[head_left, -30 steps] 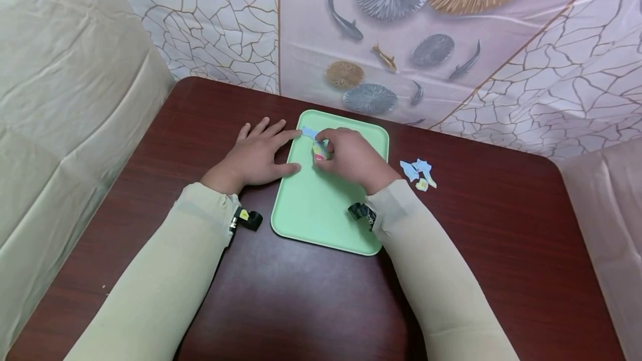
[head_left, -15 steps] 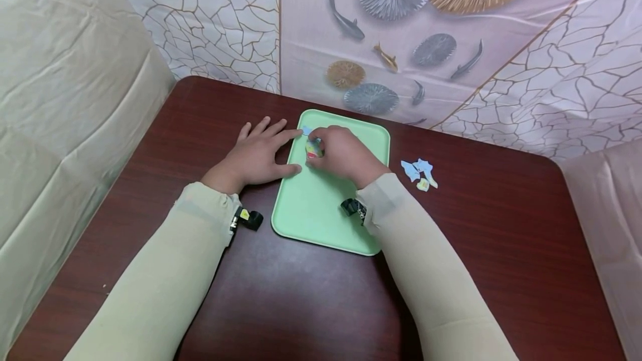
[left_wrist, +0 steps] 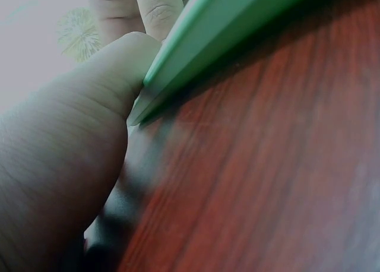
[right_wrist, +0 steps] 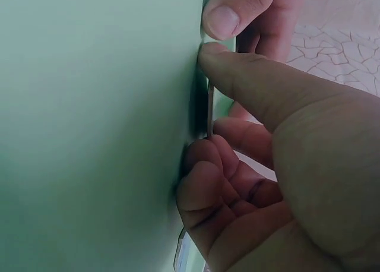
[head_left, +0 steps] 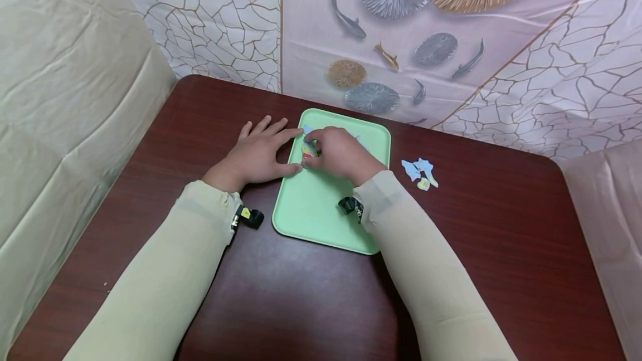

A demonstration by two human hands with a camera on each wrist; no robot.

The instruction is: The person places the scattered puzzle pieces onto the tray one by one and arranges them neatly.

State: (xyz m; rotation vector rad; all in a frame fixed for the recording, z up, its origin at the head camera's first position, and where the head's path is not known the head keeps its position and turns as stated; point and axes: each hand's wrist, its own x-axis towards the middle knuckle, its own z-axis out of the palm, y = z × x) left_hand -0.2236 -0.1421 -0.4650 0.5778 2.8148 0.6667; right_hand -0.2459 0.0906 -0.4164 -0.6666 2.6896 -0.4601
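Note:
My right hand [head_left: 338, 152] pinches a small yellow-and-red puzzle piece [head_left: 307, 151] low over the upper left of the green tray [head_left: 321, 216]. In the right wrist view the piece [right_wrist: 210, 108] shows as a thin edge between thumb and fingers, close to the tray surface. A light-blue puzzle piece [head_left: 307, 128] lies just beyond the fingertips, partly hidden by them. My left hand [head_left: 256, 155] lies spread across the tray's left edge, index finger and thumb at the rim, the other fingers over the table. Its thumb tip is right beside the right hand's thumb.
Several loose blue and yellow puzzle pieces [head_left: 420, 173] lie on the dark red table [head_left: 481, 210], right of the tray. A bit of another blue piece [head_left: 359, 139] shows on the tray behind my right hand. A patterned cloth [head_left: 311, 43] hangs behind the table.
My right hand has shifted left across the tray with the puzzle piece, bringing it near the left rim. Another blue piece now shows behind it. The left hand has stayed in place.

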